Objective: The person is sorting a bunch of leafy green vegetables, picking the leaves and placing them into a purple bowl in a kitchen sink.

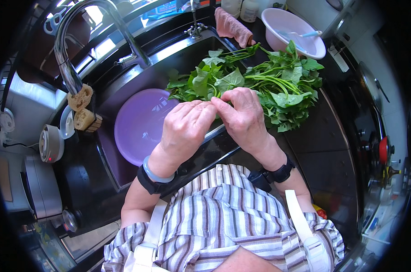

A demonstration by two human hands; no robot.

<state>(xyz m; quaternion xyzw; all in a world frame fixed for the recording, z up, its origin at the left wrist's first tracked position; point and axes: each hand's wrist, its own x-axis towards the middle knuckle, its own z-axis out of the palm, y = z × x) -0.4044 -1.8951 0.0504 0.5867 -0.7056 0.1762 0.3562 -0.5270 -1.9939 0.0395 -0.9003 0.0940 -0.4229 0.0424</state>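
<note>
My left hand and my right hand meet fingertip to fingertip over the front edge of the sink. Between them they pinch the green stem of a leafy sprig, whose broad leaves spread out beyond my fingers. Just past my right hand, a large heap of leafy greens lies on the counter and reaches over the sink's right side. A purple plastic basin sits in the sink to the left of my left hand. My fingers hide the gripped part of the stem.
A chrome gooseneck faucet arches over the sink's left side, with loofah pieces hanging near it. Behind the greens are a pink cloth and a white plastic bowl holding a blue-handled utensil. A frying pan lid stands far right.
</note>
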